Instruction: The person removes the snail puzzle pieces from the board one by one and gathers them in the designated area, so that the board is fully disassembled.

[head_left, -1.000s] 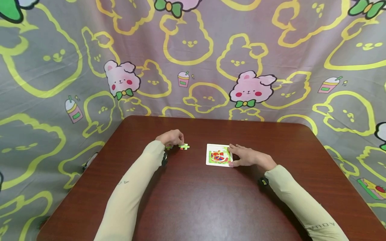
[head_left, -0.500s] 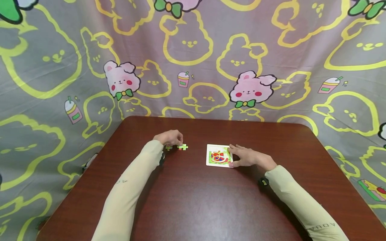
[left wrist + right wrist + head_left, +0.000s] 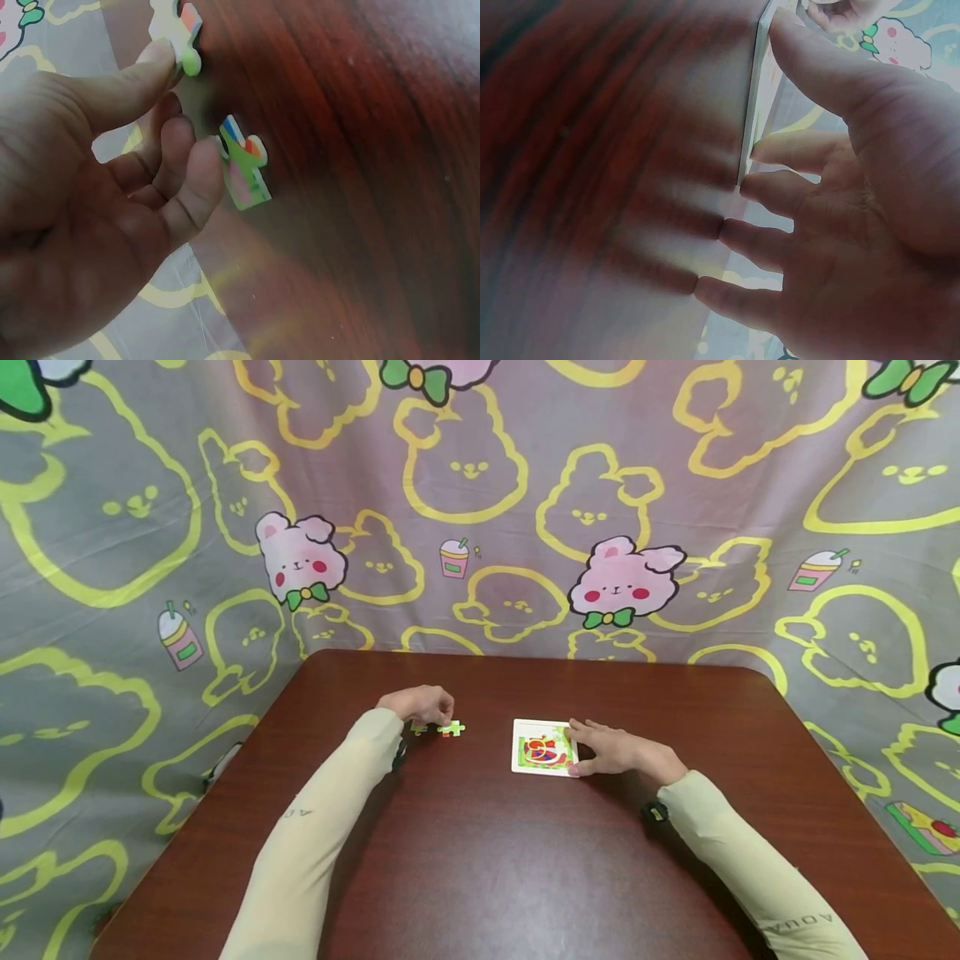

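Note:
My left hand pinches a jigsaw piece between thumb and forefinger, above the left-middle of the table. A second jigsaw piece, green with blue, red and pink, lies on the wood beside the other curled fingers; in the head view the hand partly covers it. To the right lies a square, white-framed puzzle board with a red and blue picture on green. At its right edge rests my right hand, thumb and fingers spread and fairly straight, with the thumb and fingertips touching the frame.
A dark red-brown wooden table with rounded far corners bears everything. Behind and beside it hangs a grey curtain with yellow outlines and pink cartoon bunnies.
My left hand has shifted slightly left and towards me, the pinched jigsaw piece with it. The right hand and the puzzle board stay in place.

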Demonstrator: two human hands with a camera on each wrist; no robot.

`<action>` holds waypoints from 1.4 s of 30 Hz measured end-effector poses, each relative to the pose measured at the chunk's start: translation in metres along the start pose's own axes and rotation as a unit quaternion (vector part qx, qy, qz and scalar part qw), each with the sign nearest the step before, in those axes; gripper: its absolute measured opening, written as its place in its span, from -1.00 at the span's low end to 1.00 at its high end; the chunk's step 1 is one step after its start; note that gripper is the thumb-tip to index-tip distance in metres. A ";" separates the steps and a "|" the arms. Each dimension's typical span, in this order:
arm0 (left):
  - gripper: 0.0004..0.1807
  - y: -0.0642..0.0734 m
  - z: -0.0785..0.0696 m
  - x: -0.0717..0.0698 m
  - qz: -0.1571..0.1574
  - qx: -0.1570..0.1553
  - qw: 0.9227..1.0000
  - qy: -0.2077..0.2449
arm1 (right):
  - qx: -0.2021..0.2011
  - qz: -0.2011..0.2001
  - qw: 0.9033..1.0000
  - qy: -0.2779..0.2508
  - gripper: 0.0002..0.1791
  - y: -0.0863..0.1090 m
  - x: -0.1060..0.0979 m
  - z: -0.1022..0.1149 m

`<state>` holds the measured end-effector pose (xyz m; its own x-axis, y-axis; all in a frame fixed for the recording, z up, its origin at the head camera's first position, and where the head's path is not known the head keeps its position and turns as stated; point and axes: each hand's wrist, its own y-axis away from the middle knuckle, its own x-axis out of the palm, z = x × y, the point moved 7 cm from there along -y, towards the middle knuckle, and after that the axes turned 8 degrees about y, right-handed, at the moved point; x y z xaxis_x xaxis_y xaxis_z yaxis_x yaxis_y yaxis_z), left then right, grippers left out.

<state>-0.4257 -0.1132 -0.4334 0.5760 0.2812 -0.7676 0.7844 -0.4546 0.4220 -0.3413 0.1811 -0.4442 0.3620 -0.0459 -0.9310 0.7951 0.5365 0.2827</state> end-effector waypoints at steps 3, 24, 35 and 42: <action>-0.89 0.000 0.000 0.001 0.003 0.010 1.000 -0.003 | 0.002 0.002 1.000 0.002 -0.06 -0.001 0.000 0.000; -0.84 -0.007 -0.022 -0.001 -0.105 0.068 0.992 -0.023 | 0.004 0.001 1.000 0.000 -0.06 -0.001 0.001 0.000; -0.88 -0.015 -0.045 0.000 -0.153 0.092 0.984 0.010 | 0.006 -0.003 1.000 0.001 -0.01 -0.003 0.001 -0.001; -0.89 -0.022 -0.058 0.010 -0.159 0.103 0.982 0.023 | 0.015 -0.003 1.000 -0.004 0.03 -0.005 0.001 -0.001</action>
<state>-0.4236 -0.0514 -0.4222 0.3227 0.4727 -0.8200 0.8655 -0.4980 0.0535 -0.3455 0.1796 -0.4471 0.3606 -0.0565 -0.9310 0.8118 0.5105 0.2834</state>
